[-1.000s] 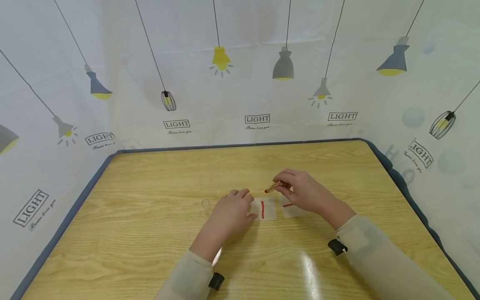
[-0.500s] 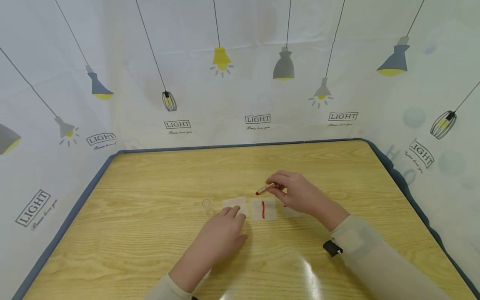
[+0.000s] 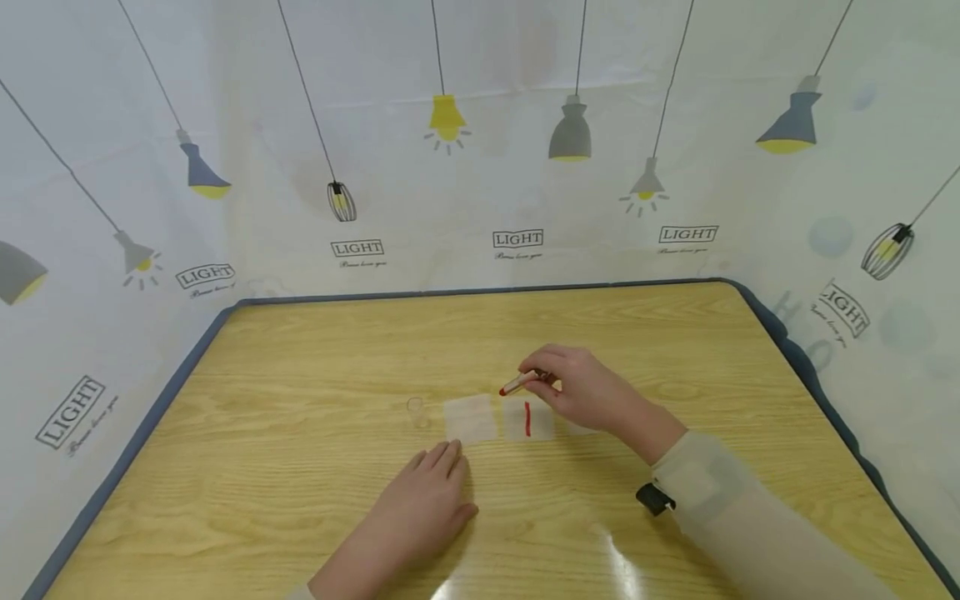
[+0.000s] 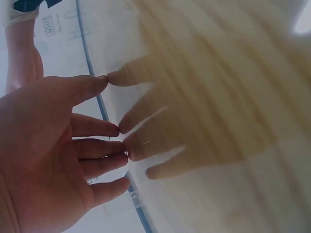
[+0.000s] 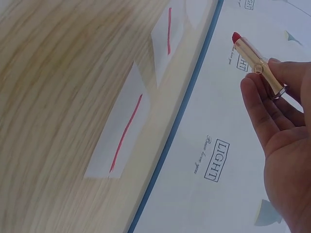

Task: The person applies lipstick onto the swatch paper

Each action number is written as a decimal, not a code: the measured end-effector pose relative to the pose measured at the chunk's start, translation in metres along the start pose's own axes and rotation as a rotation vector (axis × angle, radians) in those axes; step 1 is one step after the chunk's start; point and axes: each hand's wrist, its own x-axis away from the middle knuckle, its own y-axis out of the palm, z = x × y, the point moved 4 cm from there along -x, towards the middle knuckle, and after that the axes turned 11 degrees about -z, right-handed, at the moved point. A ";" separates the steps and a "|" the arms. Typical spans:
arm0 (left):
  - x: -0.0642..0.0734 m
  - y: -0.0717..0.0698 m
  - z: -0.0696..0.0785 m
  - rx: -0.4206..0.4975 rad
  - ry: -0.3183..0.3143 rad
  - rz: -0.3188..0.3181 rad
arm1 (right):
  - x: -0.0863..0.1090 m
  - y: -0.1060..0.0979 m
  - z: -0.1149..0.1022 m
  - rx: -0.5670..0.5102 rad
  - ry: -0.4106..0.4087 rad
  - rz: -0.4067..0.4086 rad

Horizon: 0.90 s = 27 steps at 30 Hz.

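Note:
My right hand (image 3: 581, 387) pinches a gold lipstick (image 5: 257, 62) with a red tip, held above the table near the papers. Below it lies a white paper square (image 3: 513, 427) with one red stroke. Another marked paper (image 5: 119, 131) is partly hidden under the right hand in the head view. To the left sits a blank white paper square (image 3: 470, 419). Just in front of that blank paper, my left hand (image 3: 420, 504) rests with fingers extended, fingertips on the tabletop at or beside its near edge. Nothing is in the left palm.
A small clear object (image 3: 416, 410) stands left of the blank paper; its kind is hard to make out. The wooden table (image 3: 300, 350) has a dark blue edging. Behind it hangs a white curtain (image 3: 420, 183) printed with lamps.
My left hand has drawn back toward the near side and left, uncovering the blank paper. My right hand has shifted slightly left with the lipstick.

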 end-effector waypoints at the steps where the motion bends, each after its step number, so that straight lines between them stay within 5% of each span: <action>1: 0.001 0.002 -0.001 0.000 0.005 0.000 | -0.001 0.001 -0.001 -0.001 -0.001 -0.006; 14: 0.012 0.000 -0.007 0.017 0.105 -0.016 | -0.018 0.030 -0.025 0.036 -0.073 -0.057; 27: 0.012 0.001 -0.005 0.081 0.101 -0.016 | -0.037 0.059 -0.042 0.065 -0.035 -0.145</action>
